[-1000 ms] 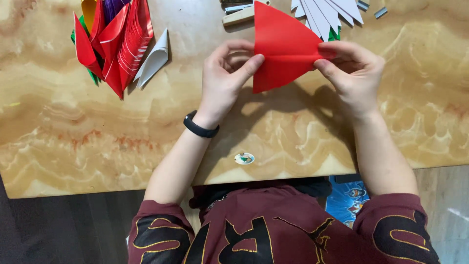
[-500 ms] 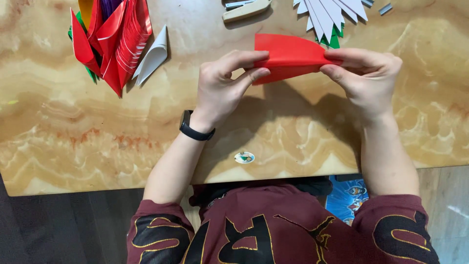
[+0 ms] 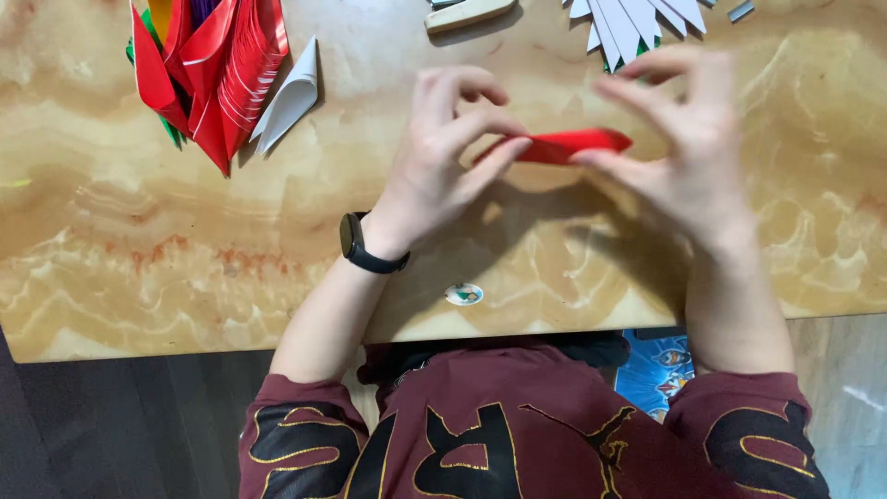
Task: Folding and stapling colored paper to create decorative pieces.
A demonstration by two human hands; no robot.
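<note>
A folded red paper (image 3: pixel 565 146) is held flat and nearly edge-on above the marbled tan table (image 3: pixel 139 240). My left hand (image 3: pixel 443 152), with a black watch on its wrist, pinches the paper's left end between thumb and fingers. At the paper's right end my right hand (image 3: pixel 679 148) grips it with thumb and forefinger, the other fingers spread upward. Both hands are slightly blurred.
A stack of folded red, green and purple paper pieces (image 3: pixel 208 69) lies at the far left, with one white folded piece (image 3: pixel 288 97) beside it. Several white folded pieces (image 3: pixel 637 20) fan out at the far right. A pale flat tool (image 3: pixel 469 13) lies at the far edge. A small round sticker (image 3: pixel 464 294) sits near the front edge.
The red paper, a broad upright shape a second ago, has been folded down and now shows as a thin flat strip between both hands, which have drawn closer.
</note>
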